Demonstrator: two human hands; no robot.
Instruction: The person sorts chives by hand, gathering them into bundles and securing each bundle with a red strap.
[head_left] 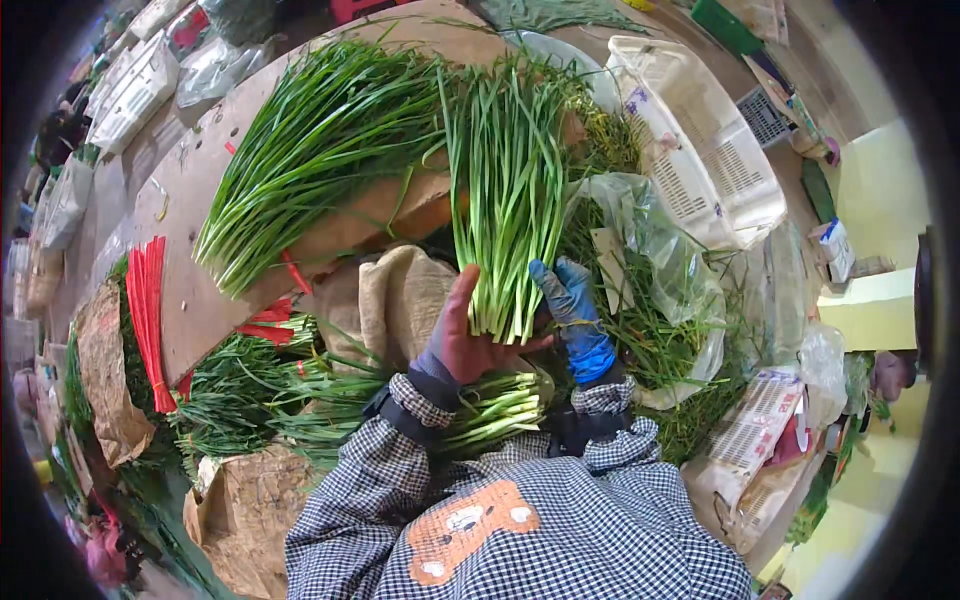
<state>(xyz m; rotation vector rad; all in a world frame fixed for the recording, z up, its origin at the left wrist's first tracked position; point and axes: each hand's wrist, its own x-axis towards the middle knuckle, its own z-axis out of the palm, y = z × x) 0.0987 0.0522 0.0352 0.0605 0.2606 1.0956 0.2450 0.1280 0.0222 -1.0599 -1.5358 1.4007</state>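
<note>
A thick bunch of garlic chives (508,190) lies in front of me, leaves away from me and pale cut stems nearest. My left hand (468,335) cradles the stem ends, thumb up along the left side and fingers passing beneath. From the right, my right hand (575,310), in a blue glove, presses its fingers against the stems. The undersides of both grips are hidden. A larger heap of chives (320,150) rests on the board to the left. Below my left wrist, more chives with pale stem ends (495,410) lie near my lap.
Red tie strips (147,320) lie on the wooden board's (195,200) left edge. A beige cloth (400,300) sits by my left hand. Right of me are loose green trimmings (660,345), a clear plastic bag (690,270) and a white plastic basket (700,140). Brown sacking (250,515) lies lower left.
</note>
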